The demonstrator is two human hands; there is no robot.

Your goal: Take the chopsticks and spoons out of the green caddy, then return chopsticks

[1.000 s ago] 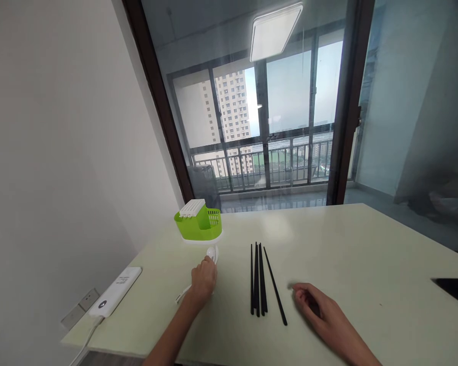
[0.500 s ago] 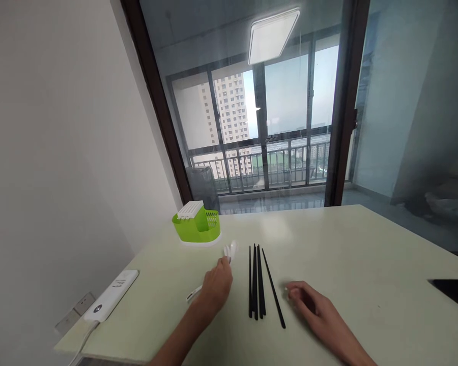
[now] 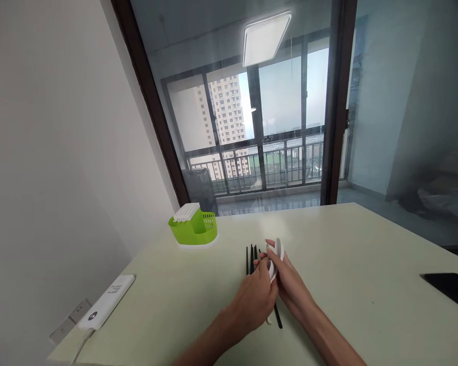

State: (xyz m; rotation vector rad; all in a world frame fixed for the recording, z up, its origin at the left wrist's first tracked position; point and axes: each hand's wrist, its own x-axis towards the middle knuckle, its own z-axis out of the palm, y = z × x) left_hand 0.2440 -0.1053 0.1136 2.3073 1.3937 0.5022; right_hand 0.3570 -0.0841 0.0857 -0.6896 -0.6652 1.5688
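Note:
My left hand (image 3: 254, 297) and my right hand (image 3: 290, 284) meet above the middle of the pale table (image 3: 347, 254), both closed around a white spoon (image 3: 277, 254) whose bowl sticks up past the fingers. Several black chopsticks (image 3: 251, 254) lie side by side on the table right under the hands, partly hidden by them. A green cutlery holder (image 3: 194, 230) with a white slotted insert stands at the far left of the table, well apart from both hands.
A white power strip (image 3: 107, 302) with its cord lies at the table's near left edge by the wall. A black flat object (image 3: 448, 287) lies at the right edge. Behind the table is a glass door to a balcony.
My left hand has lifted the white spoon from beside the green holder and carried it right over the chopsticks. My right hand has risen from the table and taken hold of it too.

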